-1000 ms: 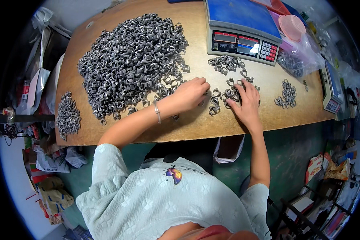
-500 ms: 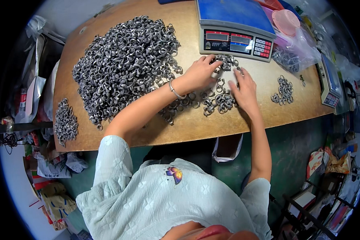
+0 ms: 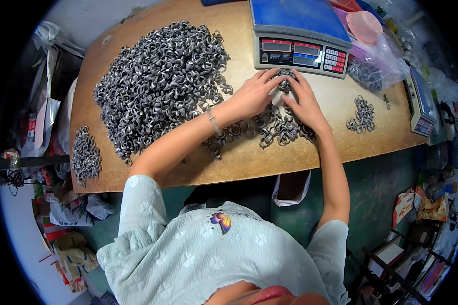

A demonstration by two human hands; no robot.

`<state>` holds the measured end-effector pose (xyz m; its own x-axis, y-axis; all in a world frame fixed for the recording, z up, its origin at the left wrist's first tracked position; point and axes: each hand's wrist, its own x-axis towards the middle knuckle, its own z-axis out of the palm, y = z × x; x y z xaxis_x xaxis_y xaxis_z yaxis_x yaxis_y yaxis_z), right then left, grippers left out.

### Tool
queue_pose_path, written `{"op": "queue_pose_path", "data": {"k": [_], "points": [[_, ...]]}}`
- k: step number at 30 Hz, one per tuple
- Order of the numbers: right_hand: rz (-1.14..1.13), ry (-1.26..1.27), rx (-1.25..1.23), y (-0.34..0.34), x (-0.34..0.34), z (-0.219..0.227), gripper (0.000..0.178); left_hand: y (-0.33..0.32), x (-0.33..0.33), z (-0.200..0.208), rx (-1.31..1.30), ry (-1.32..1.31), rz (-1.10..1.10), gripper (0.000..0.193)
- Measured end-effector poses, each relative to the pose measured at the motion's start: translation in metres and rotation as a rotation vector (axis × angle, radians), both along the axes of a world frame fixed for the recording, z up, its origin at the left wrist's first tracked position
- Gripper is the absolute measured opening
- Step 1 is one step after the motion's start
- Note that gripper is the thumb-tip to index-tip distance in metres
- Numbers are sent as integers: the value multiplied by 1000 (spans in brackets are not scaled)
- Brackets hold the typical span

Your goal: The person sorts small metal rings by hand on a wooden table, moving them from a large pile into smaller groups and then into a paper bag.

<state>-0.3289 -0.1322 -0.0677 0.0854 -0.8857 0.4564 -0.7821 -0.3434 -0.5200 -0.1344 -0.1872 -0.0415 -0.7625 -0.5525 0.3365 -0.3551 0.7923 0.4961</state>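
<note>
Grey metal rings lie in groups on a brown tabletop. A large heap of rings point(image 3: 160, 86) spreads over its left part. In front of the scale, a small cluster of rings point(image 3: 286, 85) sits between my two hands. My left hand point(image 3: 255, 94) reaches over from the left, its fingers stretched out against the cluster's far left side. My right hand point(image 3: 305, 104) curves round the right side, thumb apart from the fingers. Both hands are open and touch the cluster, partly covering it. A nearer group of rings point(image 3: 285, 131) lies just below them, toward the table's front edge.
A blue-topped digital scale point(image 3: 300, 25) stands right behind my hands. A small ring pile point(image 3: 362, 114) lies to the right, another ring pile point(image 3: 85, 155) at the far left. Plastic bags point(image 3: 384, 66), a pink basket point(image 3: 365, 28) and a second scale point(image 3: 420, 104) crowd the right edge.
My right hand has moved up and left, closer to my left hand, with the cluster now between them. Some rings now show to the right of the nearer group.
</note>
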Motion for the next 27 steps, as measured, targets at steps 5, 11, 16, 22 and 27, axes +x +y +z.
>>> {"op": "queue_pose_path", "data": {"k": [5, 11, 16, 22, 27], "points": [[106, 18, 222, 32, 0, 20, 32, -25, -13, -19, -98, -125, -108, 46], [-116, -111, 171, 45, -43, 3, 31, -4, 4, -6, 79, -121, -43, 21], [-44, -89, 93, 29, -11, 10, 33, -9, 18, -12, 632, 302, 174, 27], [-63, -218, 381, 30, -32, 11, 20, -16, 38, 9, 1250, 466, 322, 34], [8, -280, 393, 67, -37, 19, 49, -13, 52, 7, 934, 195, 161, 23]]}}
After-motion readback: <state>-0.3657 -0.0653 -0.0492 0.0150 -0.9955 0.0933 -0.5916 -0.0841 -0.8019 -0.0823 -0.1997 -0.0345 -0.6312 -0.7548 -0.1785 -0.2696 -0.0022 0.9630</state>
